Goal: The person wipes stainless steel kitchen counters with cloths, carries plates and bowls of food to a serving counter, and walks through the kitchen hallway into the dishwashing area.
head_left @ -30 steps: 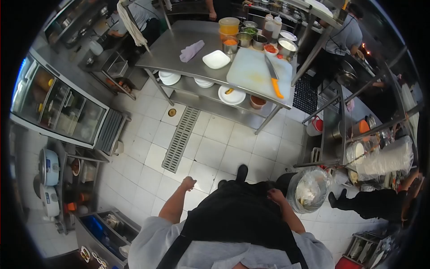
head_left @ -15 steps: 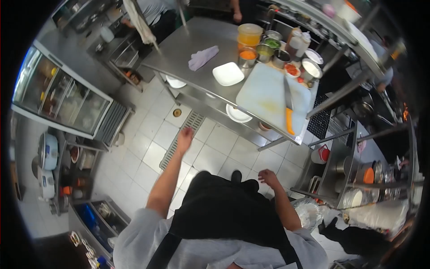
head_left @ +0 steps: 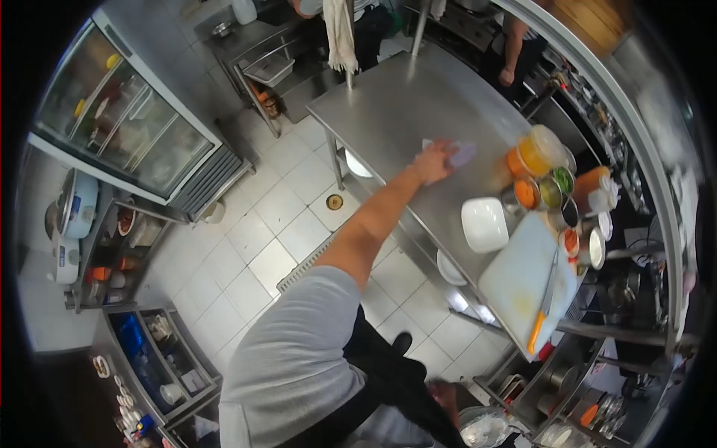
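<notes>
"Purple cloth [head_left: 464,154], where are you? Can you see it?"

"Yes, it is on the shiny metal table [head_left: 381,101]. The left hand [head_left: 433,162] is on top of it, with the arm stretched out long. Bits of the cloth stick out on both sides of the hand."

"Is the hand holding it tight?"

"I cannot tell. The fingers are blurry and bent over the cloth, so I can't see how far they are closed."

"And the right hand [head_left: 446,396]?"

"It is low down, dark and blurry, near a see-through plastic bag [head_left: 482,429]. I can't tell if it is open or closed, or if it has anything."

"What is near the cloth?"

"A white dish [head_left: 484,224] is near it on the table. Next comes a big white cutting board [head_left: 515,276], and a knife [head_left: 547,302] with an orange handle lies on that."

"Any food?"

"There is a yellow tub [head_left: 535,154]. Beside it is a metal cup of orange bits [head_left: 526,195], and a pot with green bits [head_left: 562,179] is close by."

"Is anyone else there?"

"Yes, another person's hand [head_left: 508,77] hangs down past the far side of the table. A pale rag [head_left: 341,37] hangs by a table post."
</notes>
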The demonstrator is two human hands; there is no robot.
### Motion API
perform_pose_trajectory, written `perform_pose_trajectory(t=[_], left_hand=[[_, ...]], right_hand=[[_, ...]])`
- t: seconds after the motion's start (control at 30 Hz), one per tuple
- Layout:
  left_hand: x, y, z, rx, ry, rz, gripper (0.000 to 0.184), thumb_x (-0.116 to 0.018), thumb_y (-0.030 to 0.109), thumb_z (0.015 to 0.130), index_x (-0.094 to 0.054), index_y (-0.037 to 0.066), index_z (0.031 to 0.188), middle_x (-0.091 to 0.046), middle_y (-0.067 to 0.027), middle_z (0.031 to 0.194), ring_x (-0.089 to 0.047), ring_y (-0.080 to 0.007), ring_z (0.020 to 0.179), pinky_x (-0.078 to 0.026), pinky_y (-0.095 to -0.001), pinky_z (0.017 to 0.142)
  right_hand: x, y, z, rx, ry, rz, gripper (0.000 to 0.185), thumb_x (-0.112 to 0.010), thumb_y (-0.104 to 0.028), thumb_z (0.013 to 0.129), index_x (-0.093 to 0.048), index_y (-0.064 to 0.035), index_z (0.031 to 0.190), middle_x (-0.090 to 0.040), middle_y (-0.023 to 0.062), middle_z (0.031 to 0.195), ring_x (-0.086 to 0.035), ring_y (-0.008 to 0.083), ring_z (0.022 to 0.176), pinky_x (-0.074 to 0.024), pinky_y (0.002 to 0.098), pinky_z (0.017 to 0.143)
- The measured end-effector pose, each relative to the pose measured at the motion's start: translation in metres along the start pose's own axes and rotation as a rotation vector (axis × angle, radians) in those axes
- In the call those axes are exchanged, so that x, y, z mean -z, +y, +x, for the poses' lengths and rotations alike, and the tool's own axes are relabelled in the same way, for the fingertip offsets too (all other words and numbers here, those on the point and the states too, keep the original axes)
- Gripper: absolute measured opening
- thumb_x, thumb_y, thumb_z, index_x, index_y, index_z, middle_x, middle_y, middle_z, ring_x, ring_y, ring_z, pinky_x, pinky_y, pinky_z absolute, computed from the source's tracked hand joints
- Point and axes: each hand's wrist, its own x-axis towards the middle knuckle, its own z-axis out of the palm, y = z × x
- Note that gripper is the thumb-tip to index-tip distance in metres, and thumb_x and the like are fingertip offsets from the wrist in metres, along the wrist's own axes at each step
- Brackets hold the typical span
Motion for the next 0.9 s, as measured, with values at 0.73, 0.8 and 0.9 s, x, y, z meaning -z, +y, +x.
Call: perform_pose_trajectory(t=[0.73,0.8,0.9], left_hand=[[0.054,0.071,-0.282,0.602,-0.172,-1.262,0.046,-0.036,-0.006,0.073,-0.048,0.003,0.116,-0.053,-0.0116,0.112,-0.054,-0.0153,0.093,-0.045,-0.0252,0.079],[0.067,0.084,-0.261,0.356,-0.235,-1.285,0.046,-0.041,-0.003,0.077,-0.042,0.006,0.122,-0.044,-0.0120,0.124,-0.042,-0.0209,0.114,-0.034,-0.0289,0.094],[0.118,0.070,-0.213,0.119,-0.236,-1.187,0.046,-0.048,0.002,0.080,-0.039,0.007,0.125,-0.040,-0.0116,0.128,-0.032,-0.0237,0.122,-0.026,-0.0319,0.100]], right_hand=[[0.162,-0.179,0.301,-0.469,0.271,1.814,0.051,-0.041,-0.029,0.090,-0.020,-0.0101,0.132,-0.039,0.0172,0.122,-0.047,0.0296,0.104,-0.0383,0.0417,0.089],[0.181,-0.188,0.341,-0.432,0.463,1.726,0.050,-0.042,-0.027,0.089,-0.021,-0.0132,0.132,-0.041,0.0157,0.119,-0.046,0.0269,0.102,-0.0367,0.0407,0.088],[0.203,-0.164,0.381,-0.430,0.682,1.267,0.033,-0.047,-0.015,0.087,-0.042,-0.0033,0.117,-0.051,0.0052,0.103,-0.046,0.0139,0.095,-0.0375,0.0255,0.081]])
